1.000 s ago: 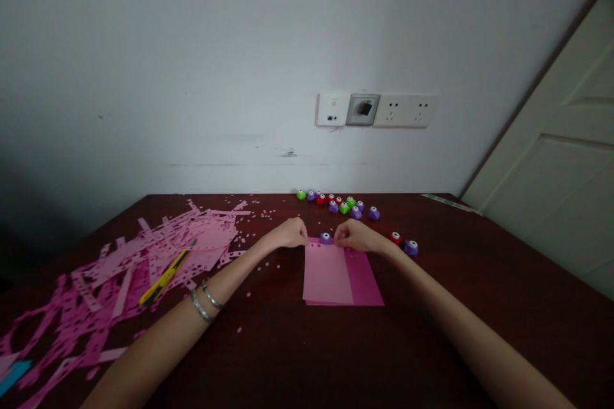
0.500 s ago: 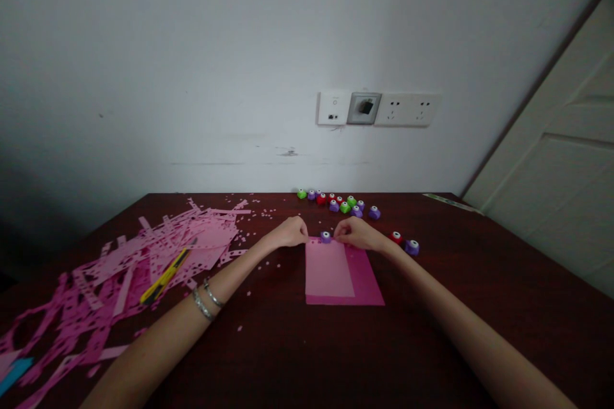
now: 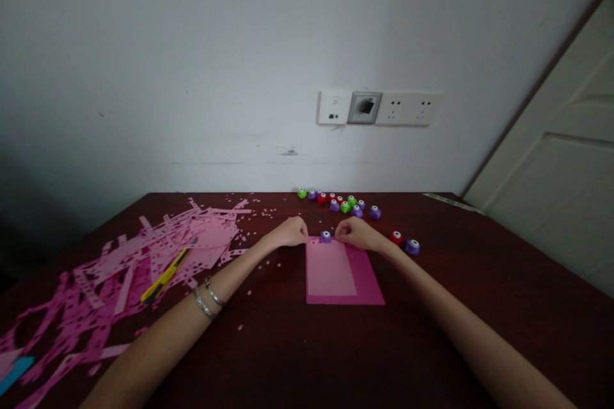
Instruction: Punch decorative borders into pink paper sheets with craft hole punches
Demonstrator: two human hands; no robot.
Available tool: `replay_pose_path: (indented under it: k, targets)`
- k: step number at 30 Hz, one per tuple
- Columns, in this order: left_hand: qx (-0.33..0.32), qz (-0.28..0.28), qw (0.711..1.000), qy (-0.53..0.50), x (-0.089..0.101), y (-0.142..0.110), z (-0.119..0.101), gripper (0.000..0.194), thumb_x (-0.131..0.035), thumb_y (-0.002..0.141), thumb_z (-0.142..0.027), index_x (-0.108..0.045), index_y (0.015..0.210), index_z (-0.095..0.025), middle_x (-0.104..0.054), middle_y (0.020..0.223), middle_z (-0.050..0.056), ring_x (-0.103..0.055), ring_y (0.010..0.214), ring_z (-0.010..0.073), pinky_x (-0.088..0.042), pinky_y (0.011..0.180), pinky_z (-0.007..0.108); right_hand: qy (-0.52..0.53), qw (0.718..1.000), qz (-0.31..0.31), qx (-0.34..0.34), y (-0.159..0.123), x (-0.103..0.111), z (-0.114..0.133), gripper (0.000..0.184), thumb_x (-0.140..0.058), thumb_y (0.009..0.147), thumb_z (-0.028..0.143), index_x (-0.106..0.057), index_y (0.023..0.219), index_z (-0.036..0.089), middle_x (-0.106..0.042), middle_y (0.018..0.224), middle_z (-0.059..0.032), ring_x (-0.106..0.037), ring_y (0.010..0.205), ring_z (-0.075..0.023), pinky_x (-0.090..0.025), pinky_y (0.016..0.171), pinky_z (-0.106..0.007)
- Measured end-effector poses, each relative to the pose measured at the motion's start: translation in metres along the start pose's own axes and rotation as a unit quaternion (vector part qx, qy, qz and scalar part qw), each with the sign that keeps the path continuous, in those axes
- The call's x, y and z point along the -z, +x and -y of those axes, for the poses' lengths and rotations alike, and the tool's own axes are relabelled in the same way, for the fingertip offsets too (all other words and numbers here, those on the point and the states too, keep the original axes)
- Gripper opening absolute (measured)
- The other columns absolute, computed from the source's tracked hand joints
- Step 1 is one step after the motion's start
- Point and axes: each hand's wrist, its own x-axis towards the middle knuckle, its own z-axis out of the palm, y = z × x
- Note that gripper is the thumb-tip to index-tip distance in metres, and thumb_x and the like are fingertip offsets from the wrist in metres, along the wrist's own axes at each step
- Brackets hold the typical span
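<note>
A light pink sheet of paper (image 3: 330, 271) lies over a darker pink sheet (image 3: 368, 284) on the dark table. At the top left corner of the paper, my left hand (image 3: 290, 232) is closed in a pinch. My right hand (image 3: 357, 233) pinches the top edge of the light sheet farther right. Between my fingertips a small purple craft punch (image 3: 325, 237) sits at that top edge, and neither hand visibly grips it. Small dark holes or marks show along the edge left of the punch. The fingertips' exact contact is too small to make out.
Pink punched paper strips (image 3: 163, 252) heap on the left, with a yellow utility knife (image 3: 165, 276) on top. Several coloured punches (image 3: 356, 211) stand near the wall. A red punch (image 3: 396, 238) and a purple one (image 3: 412, 246) sit beside my right forearm. A ruler (image 3: 453, 203) lies back right.
The light pink sheet has shifted very slightly to the right over the darker one, and my right fingertips have moved a little the same way. My left hand looks unmoved.
</note>
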Motion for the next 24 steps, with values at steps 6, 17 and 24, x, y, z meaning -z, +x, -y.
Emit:
replay_pose_path:
  k: [6, 17, 24]
  targets:
    - [0.012, 0.005, 1.000, -0.026, 0.0011, -0.0001, 0.0004, 0.018, -0.057, 0.064, -0.025, -0.070, 0.067, -0.012, -0.065, 0.063, 0.004, -0.057, 0.062, 0.0146, -0.039, 0.055, 0.021, 0.001, 1.000, -0.001, -0.006, -0.0003, -0.0003, 0.0009, 0.018, -0.052, 0.069, 0.017, -0.069, 0.075, 0.011, -0.068, 0.070, -0.0062, -0.059, 0.062, -0.0146, -0.042, 0.054, -0.022]
    - [0.032, 0.011, 0.997, -0.071, 0.0010, 0.0044, 0.0072, 0.020, -0.059, 0.061, -0.027, -0.069, 0.064, -0.010, -0.060, 0.055, 0.002, -0.054, 0.055, 0.0129, -0.037, 0.052, 0.021, 0.004, 1.000, -0.020, -0.003, 0.0021, -0.0032, -0.0040, 0.018, -0.055, 0.072, 0.022, -0.068, 0.075, 0.011, -0.069, 0.071, -0.0068, -0.060, 0.064, -0.0152, -0.043, 0.055, -0.023]
    - [0.027, 0.002, 0.997, -0.073, -0.0012, 0.0060, 0.0088, 0.021, -0.057, 0.061, -0.028, -0.069, 0.064, -0.011, -0.062, 0.056, 0.004, -0.055, 0.055, 0.0135, -0.036, 0.052, 0.022, 0.006, 0.999, -0.045, 0.005, 0.0041, -0.0047, -0.0084, 0.016, -0.056, 0.070, 0.019, -0.069, 0.073, 0.011, -0.069, 0.070, -0.0065, -0.060, 0.063, -0.0152, -0.043, 0.057, -0.023]
